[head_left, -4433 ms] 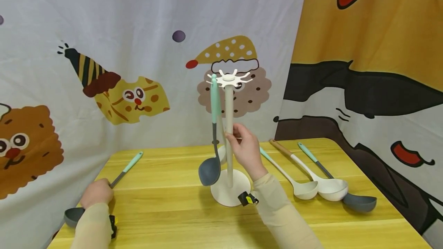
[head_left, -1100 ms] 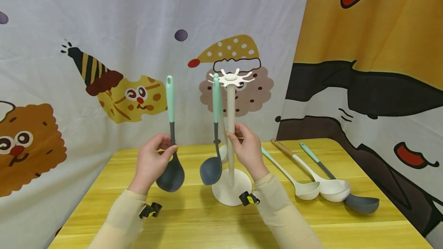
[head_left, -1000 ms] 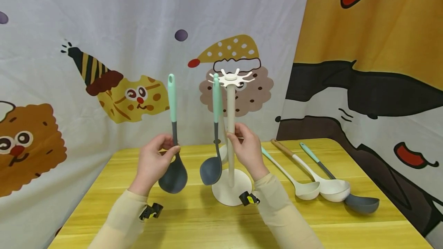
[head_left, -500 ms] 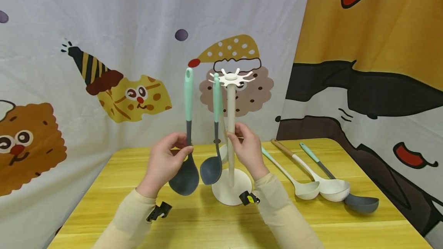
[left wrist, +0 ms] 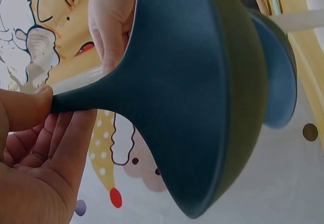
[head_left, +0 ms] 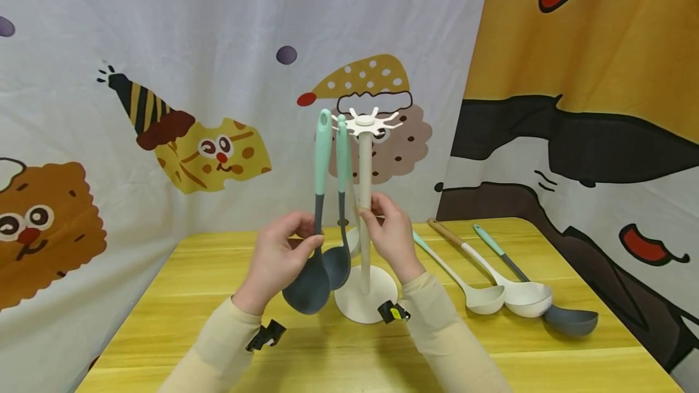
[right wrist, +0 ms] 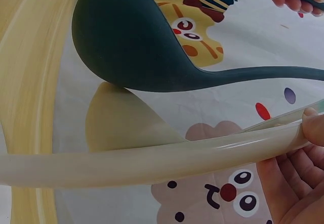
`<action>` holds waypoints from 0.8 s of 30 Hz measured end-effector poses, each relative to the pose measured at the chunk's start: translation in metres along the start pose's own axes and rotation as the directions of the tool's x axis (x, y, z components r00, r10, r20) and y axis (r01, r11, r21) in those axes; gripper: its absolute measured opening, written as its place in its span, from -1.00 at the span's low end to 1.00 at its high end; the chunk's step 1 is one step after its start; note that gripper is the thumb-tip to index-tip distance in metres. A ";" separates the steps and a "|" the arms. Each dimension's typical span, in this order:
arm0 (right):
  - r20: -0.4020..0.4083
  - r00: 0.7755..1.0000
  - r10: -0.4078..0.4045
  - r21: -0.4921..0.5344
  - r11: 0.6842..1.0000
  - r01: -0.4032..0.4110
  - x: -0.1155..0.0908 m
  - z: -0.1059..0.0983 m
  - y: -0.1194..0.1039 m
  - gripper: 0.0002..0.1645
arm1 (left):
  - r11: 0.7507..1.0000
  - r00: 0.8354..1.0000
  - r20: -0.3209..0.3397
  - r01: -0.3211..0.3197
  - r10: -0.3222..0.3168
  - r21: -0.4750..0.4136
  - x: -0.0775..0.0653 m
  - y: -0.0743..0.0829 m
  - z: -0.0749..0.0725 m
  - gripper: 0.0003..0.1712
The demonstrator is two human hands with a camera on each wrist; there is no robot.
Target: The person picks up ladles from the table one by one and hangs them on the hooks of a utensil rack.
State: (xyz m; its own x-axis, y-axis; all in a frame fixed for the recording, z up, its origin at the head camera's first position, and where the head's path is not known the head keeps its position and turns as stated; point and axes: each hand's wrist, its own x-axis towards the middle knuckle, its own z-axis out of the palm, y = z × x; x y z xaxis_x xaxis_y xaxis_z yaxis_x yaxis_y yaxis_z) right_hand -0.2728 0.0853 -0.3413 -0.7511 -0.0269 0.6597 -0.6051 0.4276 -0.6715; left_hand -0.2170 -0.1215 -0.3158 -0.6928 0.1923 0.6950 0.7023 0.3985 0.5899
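Observation:
My left hand (head_left: 281, 256) pinches the dark grey neck of a ladle (head_left: 308, 288) with a mint-green handle, held upright, bowl down, off the table. Its handle's holed tip is close to the arms at the top of a white utensil stand (head_left: 364, 199). My right hand (head_left: 390, 235) grips the stand's post between thumb and fingers. From the stand hangs another grey ladle (head_left: 336, 265) with a mint handle, just right of the held one. Behind it hangs a pale cream ladle (right wrist: 129, 120), partly hidden. In the left wrist view the held ladle's bowl (left wrist: 177, 82) fills the middle.
On the wooden table (head_left: 218, 296), right of the stand, lie a cream ladle (head_left: 483, 299), a white ladle (head_left: 526, 299) with a brown handle, and a grey ladle (head_left: 570, 321) with a mint handle. A printed curtain (head_left: 229, 47) hangs behind the table.
My left hand has lifted the grey ladle from the left of the table, turned it upright and carried it right, close to the hanging ladle. My right hand has stayed on the post.

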 end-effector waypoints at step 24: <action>-0.003 1.000 0.002 0.005 1.000 -0.002 -0.001 0.000 0.001 -0.72 | 0.998 0.998 0.056 -0.002 0.006 -0.059 -0.004 0.001 0.023 -0.79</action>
State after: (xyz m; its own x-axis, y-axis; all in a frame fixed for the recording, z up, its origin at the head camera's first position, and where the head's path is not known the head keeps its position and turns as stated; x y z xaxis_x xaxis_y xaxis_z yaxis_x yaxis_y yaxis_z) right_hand -0.2725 0.0859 -0.3424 -0.7517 -0.0235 0.6591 -0.6048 0.4231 -0.6747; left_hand -0.2169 -0.1014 -0.3273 -0.6970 0.2446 0.6741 0.7123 0.3445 0.6115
